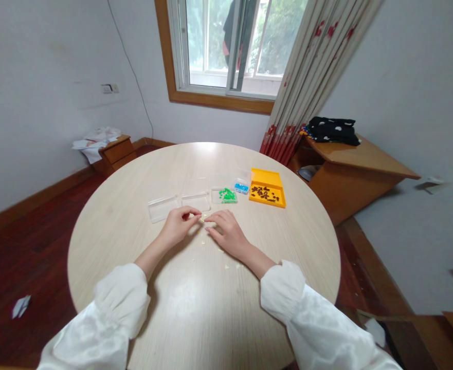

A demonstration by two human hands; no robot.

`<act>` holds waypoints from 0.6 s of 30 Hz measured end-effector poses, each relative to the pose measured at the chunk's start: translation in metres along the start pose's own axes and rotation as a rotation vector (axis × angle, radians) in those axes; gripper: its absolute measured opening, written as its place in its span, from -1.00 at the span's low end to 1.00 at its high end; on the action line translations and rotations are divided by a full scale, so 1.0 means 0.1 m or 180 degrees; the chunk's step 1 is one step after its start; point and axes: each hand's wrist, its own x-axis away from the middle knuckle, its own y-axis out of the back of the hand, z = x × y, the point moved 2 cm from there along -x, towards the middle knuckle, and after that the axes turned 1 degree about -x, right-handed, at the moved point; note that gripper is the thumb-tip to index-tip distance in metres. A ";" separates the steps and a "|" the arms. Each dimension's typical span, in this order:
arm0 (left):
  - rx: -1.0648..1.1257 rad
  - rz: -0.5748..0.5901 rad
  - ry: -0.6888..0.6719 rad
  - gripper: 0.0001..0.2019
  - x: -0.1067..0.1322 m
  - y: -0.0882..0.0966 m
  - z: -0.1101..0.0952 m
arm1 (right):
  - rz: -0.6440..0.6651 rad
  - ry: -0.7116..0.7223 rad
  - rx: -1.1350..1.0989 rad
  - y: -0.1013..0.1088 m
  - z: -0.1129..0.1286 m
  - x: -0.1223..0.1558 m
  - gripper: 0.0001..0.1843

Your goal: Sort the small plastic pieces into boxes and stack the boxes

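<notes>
My left hand is over the middle of the round table, thumb and forefinger pinched together. At its fingertips shows a small pale-yellow piece, too tiny to name more exactly. Facing it from the other side, my right hand has its thumb and forefinger apart, the forefinger's tip close to that piece. Whether the right forefinger touches it I cannot tell. Several more pale-yellow bits lie scattered on the tabletop below the hands. Just beyond my hands stand two clear plastic boxes, a left one and a middle one.
Farther right on the round table are a clear box with green pieces, a small box with blue pieces, and an open orange case with dark brown pieces. A wooden desk holds dark folded cloth.
</notes>
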 end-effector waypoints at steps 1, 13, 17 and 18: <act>-0.0087 -0.0298 0.0021 -0.77 -0.02 0.03 0.03 | 0.0028 -0.0007 0.0008 -0.01 -0.01 0.01 -0.83; -0.0759 -0.0887 -0.0160 -0.70 -0.13 0.12 0.26 | 0.0490 0.0114 0.0132 -0.13 0.02 0.04 -0.76; -0.0803 -0.0797 -0.0190 -0.63 -0.11 0.11 0.24 | 0.0714 0.0162 0.0225 -0.14 0.02 0.06 -0.69; -0.0788 -0.0823 -0.0178 -0.63 -0.11 0.11 0.23 | 0.0748 0.0179 0.0241 -0.14 0.02 0.07 -0.68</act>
